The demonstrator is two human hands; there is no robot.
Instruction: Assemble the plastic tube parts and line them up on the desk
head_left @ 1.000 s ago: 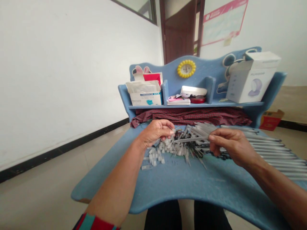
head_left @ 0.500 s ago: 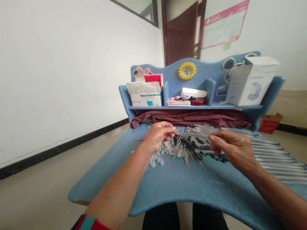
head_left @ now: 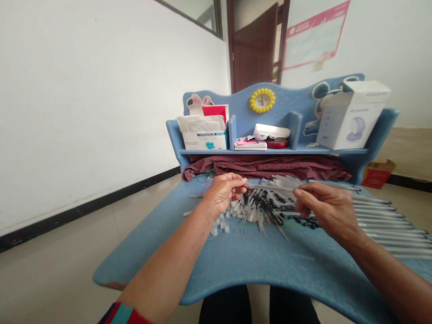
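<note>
A slim, clear pen barrel (head_left: 272, 187) is held level between my two hands, above a pile of pen parts. My left hand (head_left: 227, 191) pinches its left end between thumb and fingers. Whether something thinner is also in that pinch is too small to tell. At the right end, my right hand (head_left: 326, 204) has thumb and forefinger closed on the barrel. Below lie black slender parts (head_left: 266, 208), and short translucent pieces (head_left: 221, 224) are heaped at the left. More clear barrels (head_left: 285, 181) lie behind the held one.
Rows of pens (head_left: 384, 220) lie on the blue desk (head_left: 236, 265) at the right. A checked cloth (head_left: 270, 166) runs along the back under a shelf. On the shelf stand a mask box (head_left: 205, 140), a red round tin (head_left: 277, 143) and a white carton (head_left: 347, 119).
Both hands keep almost the same place and grip on the pen barrel. The whole view has shifted very slightly.
</note>
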